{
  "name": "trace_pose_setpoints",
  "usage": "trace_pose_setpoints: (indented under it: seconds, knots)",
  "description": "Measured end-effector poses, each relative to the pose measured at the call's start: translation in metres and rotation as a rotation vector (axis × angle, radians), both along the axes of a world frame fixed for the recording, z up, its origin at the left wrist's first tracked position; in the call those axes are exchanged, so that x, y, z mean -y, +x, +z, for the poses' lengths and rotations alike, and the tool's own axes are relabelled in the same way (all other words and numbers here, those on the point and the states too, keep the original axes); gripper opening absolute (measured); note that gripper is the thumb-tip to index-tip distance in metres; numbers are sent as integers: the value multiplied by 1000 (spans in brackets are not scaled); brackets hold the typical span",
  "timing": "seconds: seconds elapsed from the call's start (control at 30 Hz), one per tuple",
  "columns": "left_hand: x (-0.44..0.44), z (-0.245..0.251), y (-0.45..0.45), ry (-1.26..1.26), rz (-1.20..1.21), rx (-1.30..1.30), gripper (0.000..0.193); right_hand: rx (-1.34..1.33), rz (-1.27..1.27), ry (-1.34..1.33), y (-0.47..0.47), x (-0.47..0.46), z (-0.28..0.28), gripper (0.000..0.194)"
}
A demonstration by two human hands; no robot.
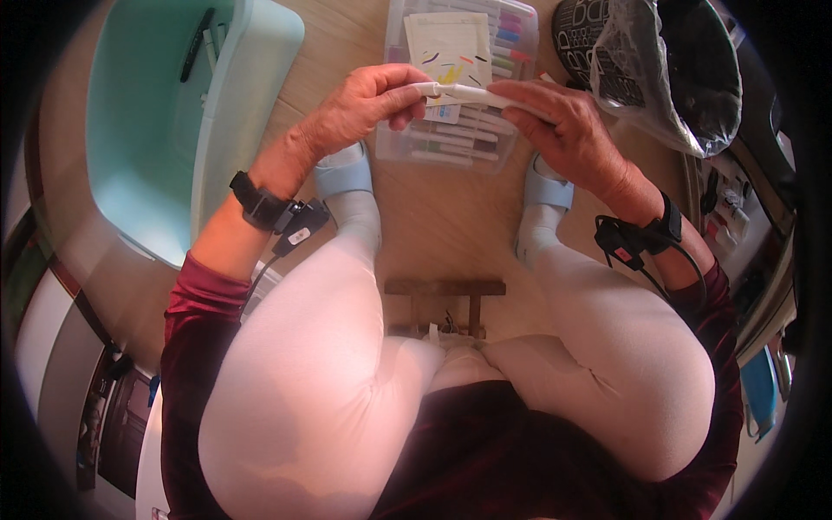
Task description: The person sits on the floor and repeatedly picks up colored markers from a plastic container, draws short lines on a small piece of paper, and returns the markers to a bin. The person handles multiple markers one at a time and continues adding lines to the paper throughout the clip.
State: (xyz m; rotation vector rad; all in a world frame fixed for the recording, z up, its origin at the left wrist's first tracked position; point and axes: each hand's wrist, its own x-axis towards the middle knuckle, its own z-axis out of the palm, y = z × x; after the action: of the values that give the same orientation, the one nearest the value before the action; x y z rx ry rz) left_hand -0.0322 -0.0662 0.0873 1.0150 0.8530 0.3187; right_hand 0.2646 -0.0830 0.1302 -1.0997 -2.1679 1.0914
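A white marker pen (pixel 480 95) lies level between my hands, above a clear plastic case (pixel 390 146) on the floor. My right hand (pixel 572 133) grips the barrel, fingers along its top and thumb below. Between thumb and fingertips, my left hand (pixel 374 97) pinches a short white piece (pixel 427 89), apparently the cap, at the pen's narrow end. Whether the two pieces still touch I cannot tell. Beneath them, a sheet of paper (pixel 448 39) with coloured pen strokes rests on the case. Several white markers with coloured ends (pixel 510 36) fill the case.
To the left stands a pale turquoise plastic bin (pixel 250 97), with several pens (pixel 209 49) inside. A black wastebasket (pixel 575 45) with a clear liner is at the upper right. My slippered feet (pixel 344 175) flank the case. Cabled devices (pixel 302 227) are strapped to both wrists.
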Motion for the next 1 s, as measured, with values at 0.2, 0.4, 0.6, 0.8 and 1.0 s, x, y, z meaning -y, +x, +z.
trace_pose_setpoints:
  seconds: [0.2,0.4,0.6,0.8,1.0]
  knots:
    - [0,26,5,344,-205,-156,24,59,83,69,-5,7,12,27]
    - [15,49,9,545,-241,-219,24,71,124,10,-5,16,27,26]
    - [21,49,9,817,-88,-147,19,10,68,-120,-2,18,34,27]
    - [1,108,-8,995,50,-204,40,105,-40,-266,34,30,17,20]
    - [-71,106,-191,680,486,-612,25,234,-434,-325,118,70,-55,20]
